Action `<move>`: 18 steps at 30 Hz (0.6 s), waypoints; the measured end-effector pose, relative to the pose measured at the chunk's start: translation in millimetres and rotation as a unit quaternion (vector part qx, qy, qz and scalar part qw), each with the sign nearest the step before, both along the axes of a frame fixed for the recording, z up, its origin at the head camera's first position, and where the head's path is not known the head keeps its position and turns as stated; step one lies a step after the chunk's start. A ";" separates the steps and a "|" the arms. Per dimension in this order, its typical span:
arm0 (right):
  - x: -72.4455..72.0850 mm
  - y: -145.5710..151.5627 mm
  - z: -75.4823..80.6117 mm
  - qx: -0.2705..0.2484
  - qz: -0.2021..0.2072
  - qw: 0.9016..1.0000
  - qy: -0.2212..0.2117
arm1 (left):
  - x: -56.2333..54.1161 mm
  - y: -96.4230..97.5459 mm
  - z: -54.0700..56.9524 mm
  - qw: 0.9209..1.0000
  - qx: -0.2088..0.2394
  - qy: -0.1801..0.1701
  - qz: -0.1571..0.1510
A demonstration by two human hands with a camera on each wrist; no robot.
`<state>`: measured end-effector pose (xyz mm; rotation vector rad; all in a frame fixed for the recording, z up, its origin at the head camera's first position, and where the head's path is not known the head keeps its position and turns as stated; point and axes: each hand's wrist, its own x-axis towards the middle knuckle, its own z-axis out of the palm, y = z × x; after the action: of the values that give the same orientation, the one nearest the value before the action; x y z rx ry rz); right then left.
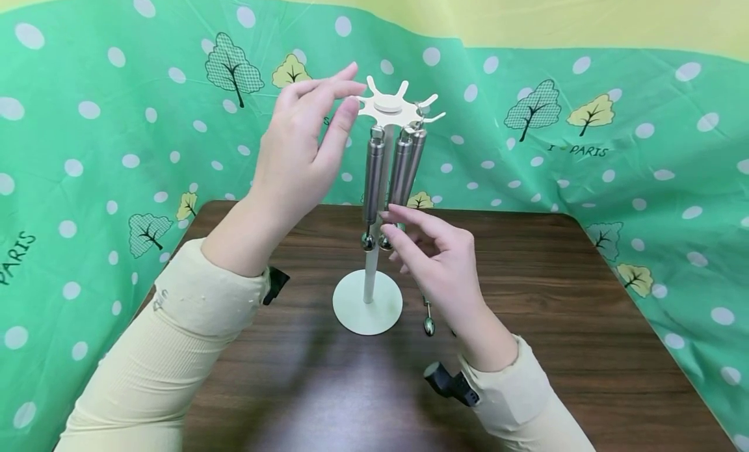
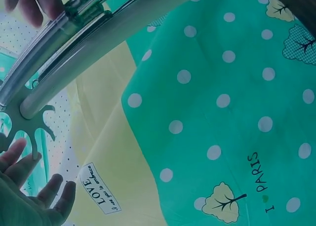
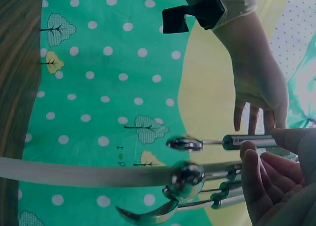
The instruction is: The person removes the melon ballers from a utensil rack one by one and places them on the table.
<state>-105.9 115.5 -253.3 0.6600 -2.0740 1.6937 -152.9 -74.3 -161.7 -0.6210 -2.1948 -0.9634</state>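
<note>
A white rack (image 1: 367, 302) with a round base, post and spoked top stands on the table. My left hand (image 1: 301, 130) is raised at its top, thumb and fingertips pinching the end of a left-side hook. Several metal utensils with steel handles hang from the front and right hooks. The leftmost utensil (image 1: 374, 179) hangs closest to my right hand (image 1: 441, 253), whose thumb and index finger are parted just right of its lower handle. In the right wrist view a curved metal head (image 3: 148, 213) and a shiny rounded head (image 3: 186, 179) hang beside the post.
Small metal utensil ends (image 1: 429, 325) show below my right hand, partly hidden by it. The dark wood table (image 1: 526, 296) is backed by a green dotted cloth (image 1: 486, 179). Each wrist carries a black camera (image 1: 450, 385).
</note>
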 end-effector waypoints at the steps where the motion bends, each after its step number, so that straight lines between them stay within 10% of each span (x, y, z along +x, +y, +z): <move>1: -0.3 -1.6 1.2 0.009 -0.002 1.000 -0.001 | 0.1 -0.1 0.5 1.000 -0.001 -0.001 0.004; 18: -16.0 -20.2 8.1 0.073 -0.016 0.997 0.027 | 1.2 -2.7 1.9 1.000 -0.001 0.008 0.025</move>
<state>-121.9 95.3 -245.2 0.7039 -2.1737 1.5002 -151.7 -77.0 -159.9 -0.5711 -2.1861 -0.9277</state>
